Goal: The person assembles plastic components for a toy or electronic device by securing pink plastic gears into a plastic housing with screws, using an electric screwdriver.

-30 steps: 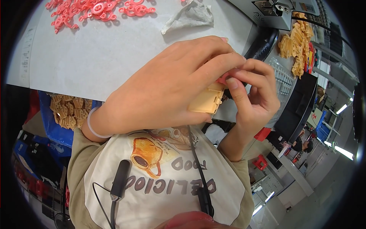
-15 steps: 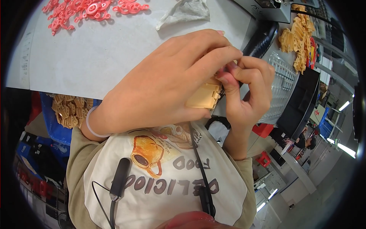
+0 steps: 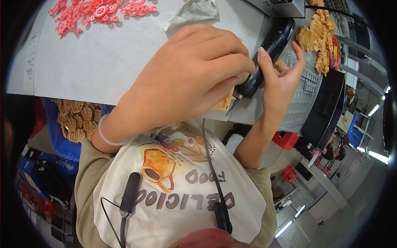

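My left hand (image 3: 194, 70) is closed around a pale yellow plastic part (image 3: 223, 104) above the table's near edge. Most of that part is hidden under the palm and fingers. A black electric screwdriver (image 3: 271, 51) lies slantwise on the table just right of the left fingertips, its thin metal bit pointing toward me. Beside the screwdriver is my right hand (image 3: 283, 78), fingers apart and index finger raised. Its thumb overlaps the screwdriver's body, though whether it touches cannot be made out.
Coral-pink plastic pieces (image 3: 97, 12) are heaped at the far left, near a crumpled whitish bag (image 3: 193, 14). A grey box-shaped device (image 3: 285, 8) stands at the far right. Yellow parts (image 3: 320, 35) and a clear tray (image 3: 304, 97) lie to the right. A blue bin (image 3: 62, 142) of tan parts sits lower left.
My right hand has parted from the left fingers and moved right to the screwdriver, its fingers opening. My left hand has turned over the yellow part, covering more of it.
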Available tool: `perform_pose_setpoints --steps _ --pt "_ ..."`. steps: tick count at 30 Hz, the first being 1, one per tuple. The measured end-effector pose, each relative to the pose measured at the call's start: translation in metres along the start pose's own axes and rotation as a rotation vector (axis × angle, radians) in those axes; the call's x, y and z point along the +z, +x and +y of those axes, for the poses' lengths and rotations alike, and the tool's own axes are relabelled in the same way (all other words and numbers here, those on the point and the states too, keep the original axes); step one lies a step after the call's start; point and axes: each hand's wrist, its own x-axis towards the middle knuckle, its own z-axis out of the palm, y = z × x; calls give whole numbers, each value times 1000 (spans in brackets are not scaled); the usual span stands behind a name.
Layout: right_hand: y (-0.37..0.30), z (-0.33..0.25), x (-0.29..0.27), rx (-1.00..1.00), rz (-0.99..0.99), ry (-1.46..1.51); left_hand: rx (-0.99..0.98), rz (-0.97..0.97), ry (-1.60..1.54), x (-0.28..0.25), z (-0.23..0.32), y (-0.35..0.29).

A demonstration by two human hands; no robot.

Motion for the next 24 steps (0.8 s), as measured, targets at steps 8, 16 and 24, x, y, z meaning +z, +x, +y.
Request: perform_pose_setpoints --steps 8,16,24 --pt "-6 -2 -44 -173 29 335 -59 2 85 3 8 5" --pt "69 -62 -107 77 -337 1263 -79 4 51 1 5 3" --pt "152 -105 -83 -157 -328 1098 -130 16 -75 3 3 8"
